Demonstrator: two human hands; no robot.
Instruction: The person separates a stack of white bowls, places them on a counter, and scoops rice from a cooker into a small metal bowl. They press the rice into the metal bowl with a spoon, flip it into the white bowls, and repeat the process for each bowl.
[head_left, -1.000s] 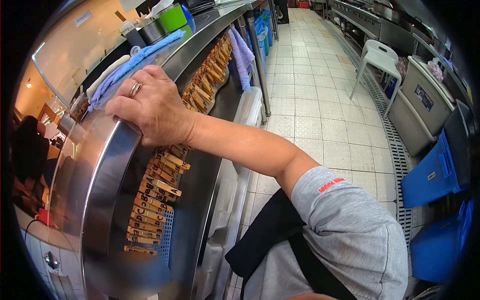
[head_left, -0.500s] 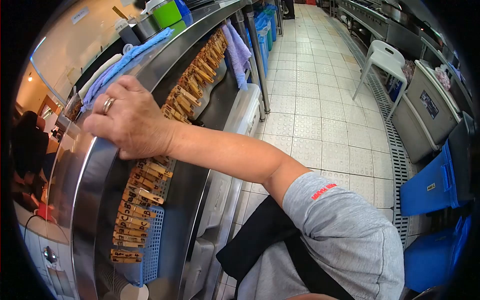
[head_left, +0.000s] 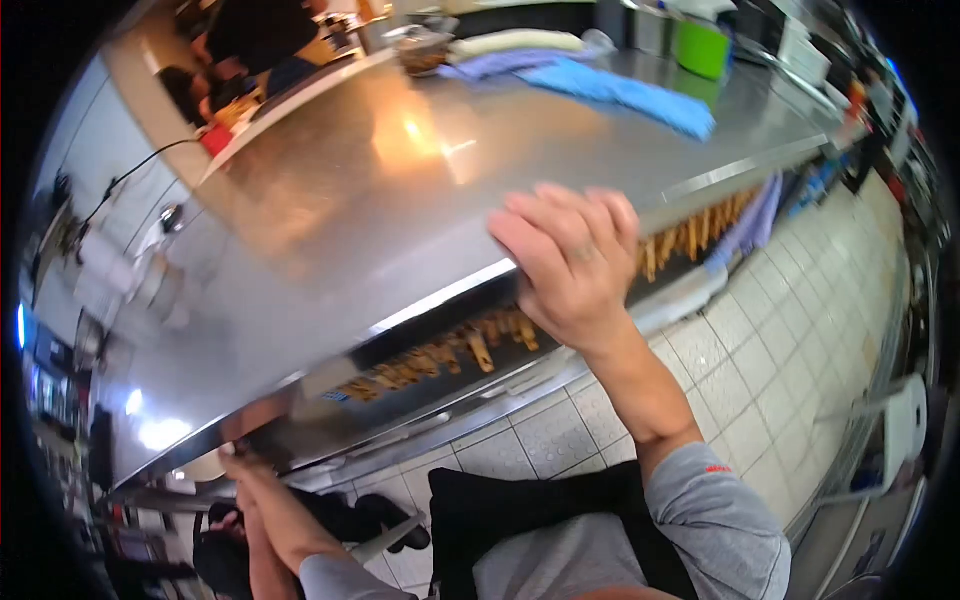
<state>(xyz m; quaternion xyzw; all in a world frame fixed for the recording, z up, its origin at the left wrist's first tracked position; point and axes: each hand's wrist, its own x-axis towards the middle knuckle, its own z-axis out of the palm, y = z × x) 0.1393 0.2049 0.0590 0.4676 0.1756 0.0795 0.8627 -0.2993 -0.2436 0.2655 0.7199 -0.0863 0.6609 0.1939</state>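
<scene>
My right hand (head_left: 575, 265) rests at the front edge of a steel counter (head_left: 330, 270), its fingers curled over the rim and a ring on one of them. Below that edge, rows of wooden clothespins (head_left: 480, 350) hang under the counter, partly covered by my right hand and forearm. At the lower left, my left hand (head_left: 236, 462) reaches to the counter's near edge. Its fingers are hidden there by the edge and blur.
A blue cloth (head_left: 620, 95), a purple cloth (head_left: 500, 64) and a green container (head_left: 702, 48) lie or stand at the counter's back. Another person's dark shoes (head_left: 395, 522) show at lower left. A white chair (head_left: 900, 430) stands across the tiled floor (head_left: 760, 360).
The view has swung left, bringing more of the countertop and my left arm into sight. My right hand is still at the counter edge.
</scene>
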